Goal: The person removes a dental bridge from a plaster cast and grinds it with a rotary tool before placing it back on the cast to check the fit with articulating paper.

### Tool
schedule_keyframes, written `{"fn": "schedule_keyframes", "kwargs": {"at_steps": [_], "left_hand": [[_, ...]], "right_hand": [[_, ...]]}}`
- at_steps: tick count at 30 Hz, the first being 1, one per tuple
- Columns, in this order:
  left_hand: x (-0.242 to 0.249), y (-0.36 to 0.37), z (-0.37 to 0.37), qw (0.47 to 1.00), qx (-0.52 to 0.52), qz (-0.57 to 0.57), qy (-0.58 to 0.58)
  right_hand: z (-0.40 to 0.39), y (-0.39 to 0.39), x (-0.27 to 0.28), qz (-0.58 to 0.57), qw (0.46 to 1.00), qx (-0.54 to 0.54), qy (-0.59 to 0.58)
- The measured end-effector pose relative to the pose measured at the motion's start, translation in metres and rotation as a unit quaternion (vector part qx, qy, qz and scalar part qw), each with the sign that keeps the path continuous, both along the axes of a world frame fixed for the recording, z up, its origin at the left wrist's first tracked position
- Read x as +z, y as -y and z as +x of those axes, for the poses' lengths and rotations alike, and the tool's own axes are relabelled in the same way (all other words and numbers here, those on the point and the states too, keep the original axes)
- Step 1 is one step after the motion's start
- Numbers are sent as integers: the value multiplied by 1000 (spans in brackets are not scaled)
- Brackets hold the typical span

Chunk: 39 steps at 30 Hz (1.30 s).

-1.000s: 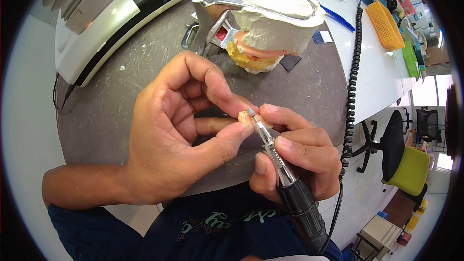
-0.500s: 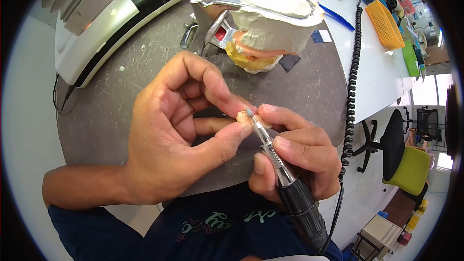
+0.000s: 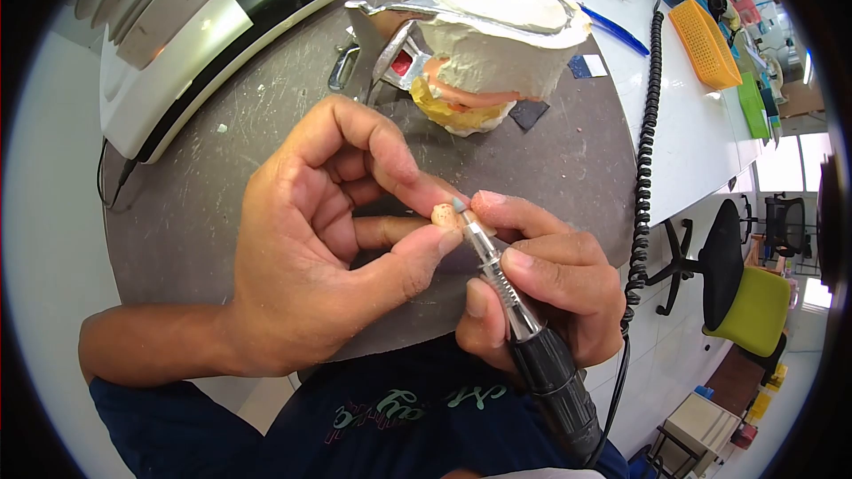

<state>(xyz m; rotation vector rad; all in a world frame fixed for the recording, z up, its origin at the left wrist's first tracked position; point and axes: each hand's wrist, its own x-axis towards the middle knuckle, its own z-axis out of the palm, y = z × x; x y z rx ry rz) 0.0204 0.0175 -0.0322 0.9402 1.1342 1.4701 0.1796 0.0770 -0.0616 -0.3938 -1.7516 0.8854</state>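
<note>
Evidently both hands are occupied close together above the desk (image 3: 169, 231). The left hand (image 3: 306, 244) has its thumb and forefinger clamped on a small cream-coloured piece (image 3: 443, 215), gripping it near the fingertips, which seems to leave its near face bare to the tool. Another finger runs behind, probably to back it up. The right hand (image 3: 564, 288) closes its fingers around the slim metal neck of a black handpiece (image 3: 555, 381), rather like a pen, a hold that likely gives fine control of the pale conical bit (image 3: 458, 205). That bit lies right at the piece; whether it touches, I cannot tell. The right forefinger reaches forward close to the left fingertips, perhaps so the two hands steady each other.

A coiled cord (image 3: 648, 133) runs along the right, clear of both hands, presumably so that it does not drag. Beyond the fingers, a metal frame (image 3: 380, 27) bearing a white plaster block (image 3: 497, 49) rests on the desk, apart from the hands, apparently leaving them room. A dark flat square (image 3: 530, 113) lies just beside the block.
</note>
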Motion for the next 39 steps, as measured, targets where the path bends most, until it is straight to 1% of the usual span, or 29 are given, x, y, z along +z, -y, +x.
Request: {"fn": "schedule_keyframes", "kwargs": {"at_steps": [3,7,9,16,19,25,28,31,33,34,36,37,39], "left_hand": [[0,0,0,1000,-2,-9,4],[1,0,0,1000,4,-9,6],[1,0,0,1000,0,-9,3],[0,0,-1,1000,-4,1,-3],[0,0,-1,1000,-3,-11,-1],[0,0,0,1000,1,-4,-2],[0,0,0,1000,-6,1,0],[-1,0,-1,1000,-3,2,-4],[1,0,-1,1000,-2,-5,0],[2,0,0,1000,-2,-11,4],[3,0,0,1000,-3,-12,3],[4,0,0,1000,-5,-15,3],[2,0,-1,1000,-6,-4,-2]], "right_hand": [[-2,2,-2,-12,1000,-6,-24],[-1,1,0,-7,1000,0,-3],[-2,4,-3,-36,999,-4,-41],[1,1,1,-22,1000,15,-12],[2,1,1,-22,1000,19,-9],[0,2,0,-23,999,20,-17],[0,3,1,-50,998,8,-42],[2,-2,0,-18,1000,16,-18],[4,-7,-2,82,996,23,41],[3,-6,-4,82,996,24,41],[1,-2,-7,37,999,12,-14],[1,0,-5,37,999,12,-14],[1,3,1,-47,998,22,-38]]}}
